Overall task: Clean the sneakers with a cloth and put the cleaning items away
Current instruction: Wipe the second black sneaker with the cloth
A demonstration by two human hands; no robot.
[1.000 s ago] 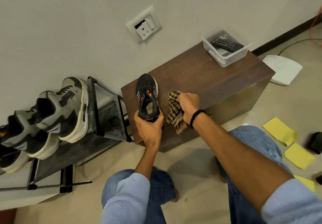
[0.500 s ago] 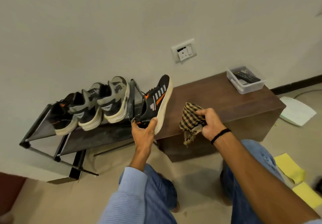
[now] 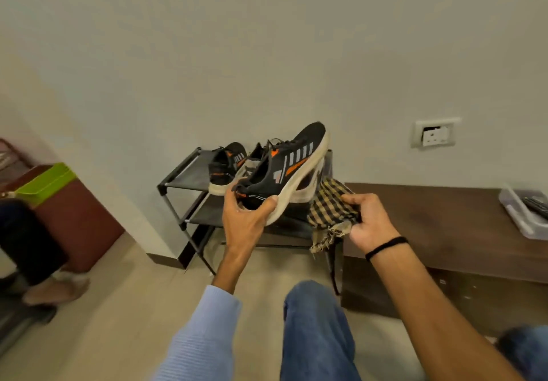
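Left hand (image 3: 247, 220) had its fingers curled round the heel of the black sneaker (image 3: 284, 170), held up in front of the shoe rack (image 3: 184, 179). Right hand (image 3: 369, 220) was bunching the checked cloth (image 3: 329, 202) by the brown bench (image 3: 444, 211), beige tile floor (image 3: 124, 306) below.

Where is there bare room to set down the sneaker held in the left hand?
The wooden bench top is bare between the checked cloth and the clear box. The rack's lower shelf shows bare at its left end. The top shelf is crowded with sneakers.
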